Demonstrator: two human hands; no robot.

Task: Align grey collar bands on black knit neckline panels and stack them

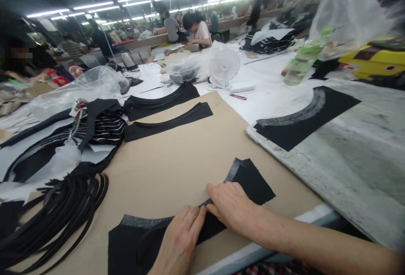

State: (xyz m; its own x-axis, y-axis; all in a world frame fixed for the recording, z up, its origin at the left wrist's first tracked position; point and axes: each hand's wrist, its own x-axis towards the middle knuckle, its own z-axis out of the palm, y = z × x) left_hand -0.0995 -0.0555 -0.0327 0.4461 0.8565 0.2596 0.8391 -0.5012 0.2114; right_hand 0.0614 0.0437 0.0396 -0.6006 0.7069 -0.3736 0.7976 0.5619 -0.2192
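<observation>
A curved black fabric piece lies on the tan sheet at the table's near side, with a greyish, shiny band along its inner curve. My left hand presses on the middle of that curve, fingers bent and closed at the edge. Right beside it, my right hand pinches the same edge, its thumb and fingers together. The fingertips of both hands nearly meet there. A thin dark strip curls over the fabric left of my left hand; its far end is hidden under the fingers.
Black strips lie bundled at left. Stacked curved black pieces sit beyond, near a small white fan and red snips. Another black piece rests on the pale board at right. A bottle stands behind; people work farther off.
</observation>
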